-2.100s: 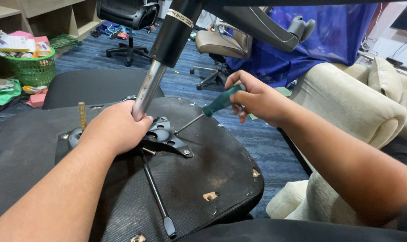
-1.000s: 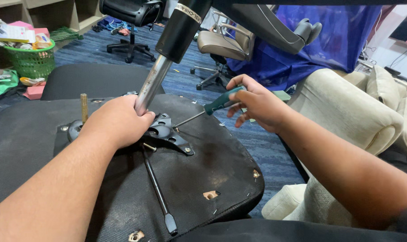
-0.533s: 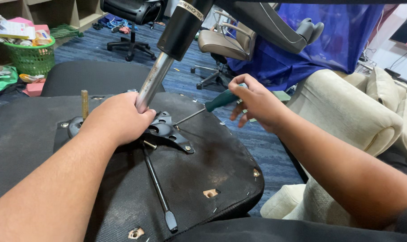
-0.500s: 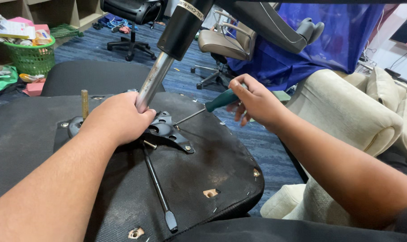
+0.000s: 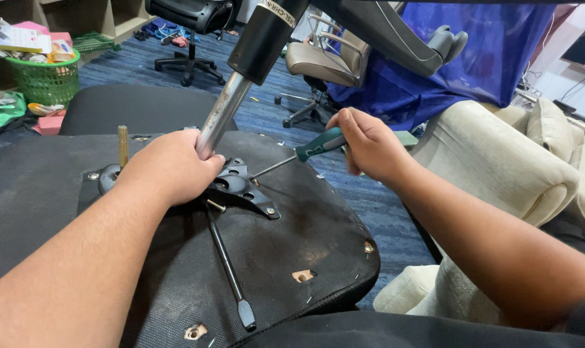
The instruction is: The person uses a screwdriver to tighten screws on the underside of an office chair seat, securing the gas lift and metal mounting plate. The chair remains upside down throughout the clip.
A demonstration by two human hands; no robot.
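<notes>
One green-handled screwdriver point(image 5: 305, 152) sits clamped in the right hand point(image 5: 368, 145), its tip at the black mounting plate point(image 5: 241, 188) on the upturned chair seat point(image 5: 286, 238). The left hand point(image 5: 171, 169) grips the single gas-lift cylinder point(image 5: 220, 116), fingers wrapped around it. One lever point(image 5: 227, 264) lies below, toward the seat's near edge, with blue carpet point(image 5: 383, 206) open beyond the right edge.

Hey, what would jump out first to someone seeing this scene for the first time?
Dead centre, the left hand grips a shiny metal column rising from the underside of an upturned black chair seat. Just right of it, the right hand holds a green-handled screwdriver, its tip at the black metal bracket. A cream armchair fills the right side.
</notes>
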